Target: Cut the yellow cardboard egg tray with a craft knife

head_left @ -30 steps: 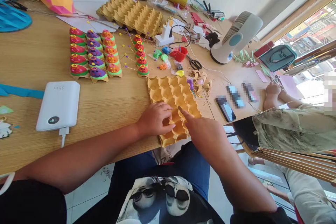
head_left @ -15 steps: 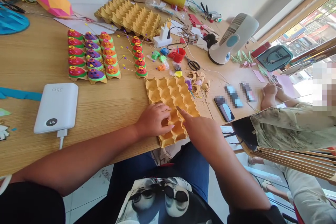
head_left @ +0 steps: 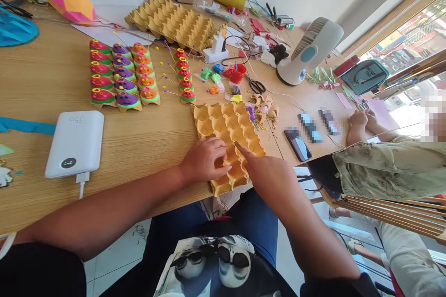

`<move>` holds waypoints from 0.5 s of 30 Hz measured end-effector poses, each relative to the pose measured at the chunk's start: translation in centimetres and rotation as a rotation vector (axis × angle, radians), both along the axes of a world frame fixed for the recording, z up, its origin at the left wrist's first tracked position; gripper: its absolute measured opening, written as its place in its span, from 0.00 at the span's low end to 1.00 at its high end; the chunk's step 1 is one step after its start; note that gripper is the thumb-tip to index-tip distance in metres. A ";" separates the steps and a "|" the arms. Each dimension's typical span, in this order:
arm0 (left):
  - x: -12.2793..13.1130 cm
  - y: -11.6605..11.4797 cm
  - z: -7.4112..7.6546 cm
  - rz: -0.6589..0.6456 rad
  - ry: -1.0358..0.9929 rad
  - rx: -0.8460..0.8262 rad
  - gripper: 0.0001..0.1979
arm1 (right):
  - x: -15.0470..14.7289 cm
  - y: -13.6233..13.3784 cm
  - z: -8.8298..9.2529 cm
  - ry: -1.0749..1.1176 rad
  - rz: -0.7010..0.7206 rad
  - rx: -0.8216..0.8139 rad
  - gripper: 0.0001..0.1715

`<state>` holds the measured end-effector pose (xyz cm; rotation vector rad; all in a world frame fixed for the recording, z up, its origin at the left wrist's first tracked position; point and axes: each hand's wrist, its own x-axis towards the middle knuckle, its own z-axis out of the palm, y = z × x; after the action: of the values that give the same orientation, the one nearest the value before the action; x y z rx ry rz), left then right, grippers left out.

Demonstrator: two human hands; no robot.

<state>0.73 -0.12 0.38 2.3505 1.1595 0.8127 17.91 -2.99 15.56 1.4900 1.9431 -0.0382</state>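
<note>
A yellow-brown pulp egg tray (head_left: 223, 125) lies hollow side up at the front edge of the table. My left hand (head_left: 205, 160) grips its left side, fingers curled over the ridges and thumb stretched below. On the right, my right hand (head_left: 266, 171) is closed with the index finger extended along a small knife (head_left: 238, 145). Only the knife's dark blade tip shows, touching the tray between the hollows; its handle is hidden in my palm. Painted egg-tray caterpillars in red (head_left: 102, 95), purple (head_left: 127, 98) and orange (head_left: 149, 93) stand behind, with one more red row (head_left: 187, 94) nearer the tray.
A white power bank (head_left: 75, 144) sits left. Behind are another egg tray (head_left: 170, 21), a power strip (head_left: 216, 51), a red cup (head_left: 238, 74), scissors (head_left: 257, 85) and clay bags. Tray scraps (head_left: 266, 106), a fan (head_left: 310, 51) and phones (head_left: 298, 144) lie right, where another person sits.
</note>
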 end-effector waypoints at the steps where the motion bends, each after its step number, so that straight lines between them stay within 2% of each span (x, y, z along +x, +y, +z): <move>1: 0.0 0.0 0.0 -0.001 0.002 0.000 0.13 | 0.1 0.0 -0.1 0.005 0.001 0.007 0.36; 5: 0.0 0.1 0.1 -0.003 0.011 -0.006 0.13 | 0.4 -0.1 -0.6 0.031 0.013 0.025 0.35; 9: 0.1 0.0 0.2 0.003 0.000 -0.003 0.13 | 0.2 -0.3 -1.0 -0.003 0.017 0.045 0.38; 15: 0.1 -0.1 0.1 0.009 0.000 -0.013 0.13 | -0.1 -0.9 -0.8 0.008 -0.014 0.031 0.37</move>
<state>0.80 -0.19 0.51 2.3369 1.1722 0.8062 17.81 -3.93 14.74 1.5253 1.9479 -0.0200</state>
